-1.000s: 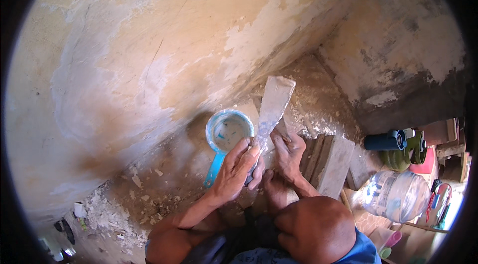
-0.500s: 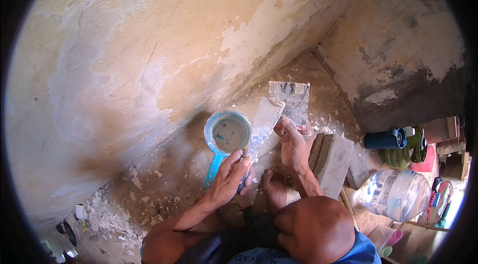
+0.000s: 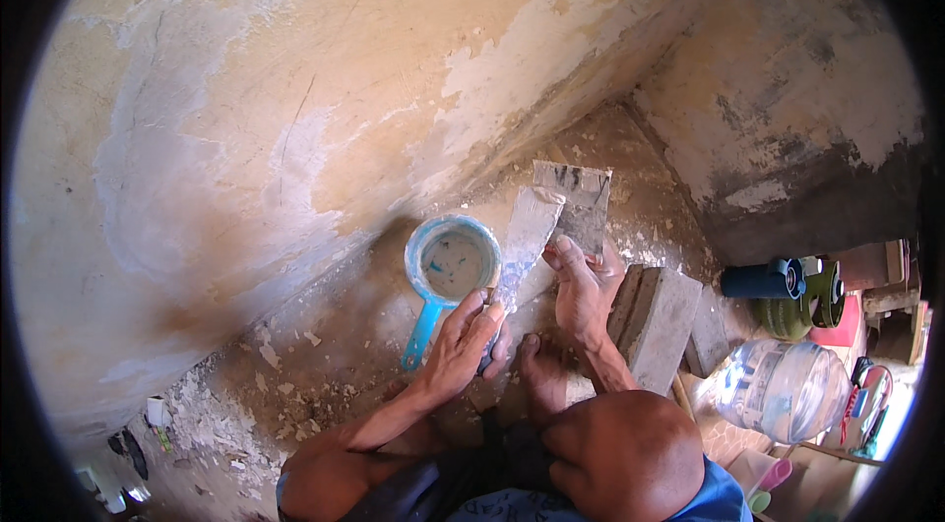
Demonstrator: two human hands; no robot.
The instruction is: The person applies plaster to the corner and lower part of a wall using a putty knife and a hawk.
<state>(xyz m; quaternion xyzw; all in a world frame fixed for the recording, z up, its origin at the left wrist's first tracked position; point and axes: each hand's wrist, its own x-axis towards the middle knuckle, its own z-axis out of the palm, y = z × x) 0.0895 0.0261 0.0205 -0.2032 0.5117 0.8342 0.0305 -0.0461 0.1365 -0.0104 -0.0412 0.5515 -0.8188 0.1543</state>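
My left hand [image 3: 467,343] is closed round the handle of a putty knife [image 3: 529,230], whose blade is coated in pale putty and points up and away. In my right hand [image 3: 585,294] a flat, putty-smeared scraper plate [image 3: 585,195] is pinched between thumb and fingers. The putty knife's blade overlaps the plate's left side; whether they touch I cannot tell for sure. Just left of the blade, a blue dipper [image 3: 421,333] stands on the floor. Greyish putty or murky liquid, with blue patches showing, lies inside it.
A patchy, peeling wall [image 3: 236,128] rises on the left and meets another wall [image 3: 787,109] at the far corner. Concrete blocks [image 3: 664,325] lie right of my right hand. Farther right are a dark blue flask [image 3: 753,280], a green container [image 3: 787,317] and a clear water bottle [image 3: 783,390].
The putty knife has shifted slightly, its putty-covered edge now lying smoother and more upright against the plate. Both hands keep their holds, and the dipper stays in place.
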